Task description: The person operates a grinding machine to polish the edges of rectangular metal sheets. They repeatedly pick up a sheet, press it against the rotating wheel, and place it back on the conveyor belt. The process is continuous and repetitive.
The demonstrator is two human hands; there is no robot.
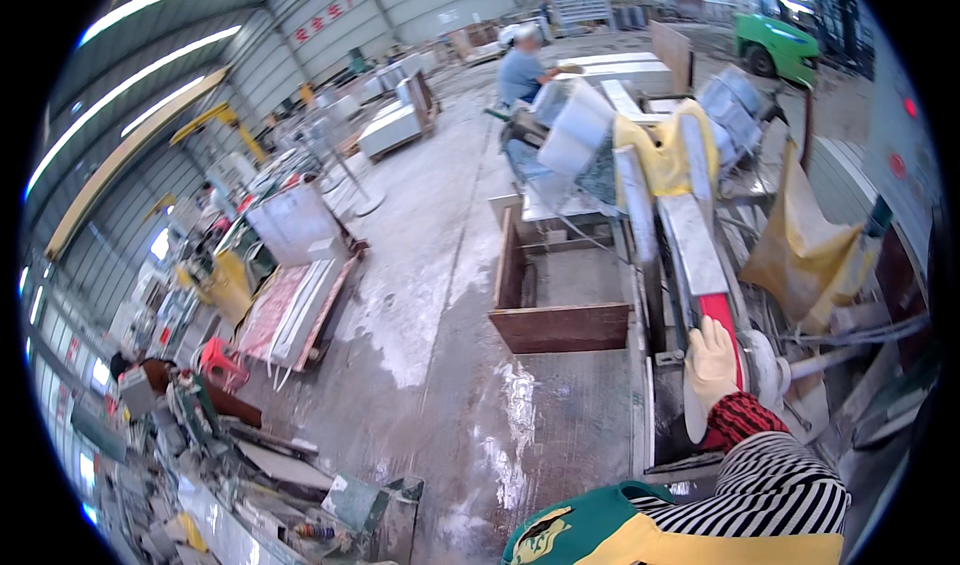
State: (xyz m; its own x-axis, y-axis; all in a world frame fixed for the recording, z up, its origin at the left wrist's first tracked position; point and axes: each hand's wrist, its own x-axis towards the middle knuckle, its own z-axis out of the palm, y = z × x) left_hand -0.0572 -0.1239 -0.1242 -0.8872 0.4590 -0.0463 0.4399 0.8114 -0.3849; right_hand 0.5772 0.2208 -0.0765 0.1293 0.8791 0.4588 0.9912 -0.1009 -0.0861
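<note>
My right hand wears a pale cream glove with a red and black cuff. It lies on a red strip along the machine, fingers stretched out and nothing gripped that I can see. Just beyond the fingertips, a long grey-white stone-like piece lies along the same line and runs under a yellow cover. A pale rounded part stands beside my wrist, and a whitish round part sits to its right. My left hand is outside the view.
A brown-sided wooden frame stands on the wet floor left of the machine. A yellowish sheet hangs at the right. Farther off are a person in blue and a green forklift. Cluttered equipment fills the lower left.
</note>
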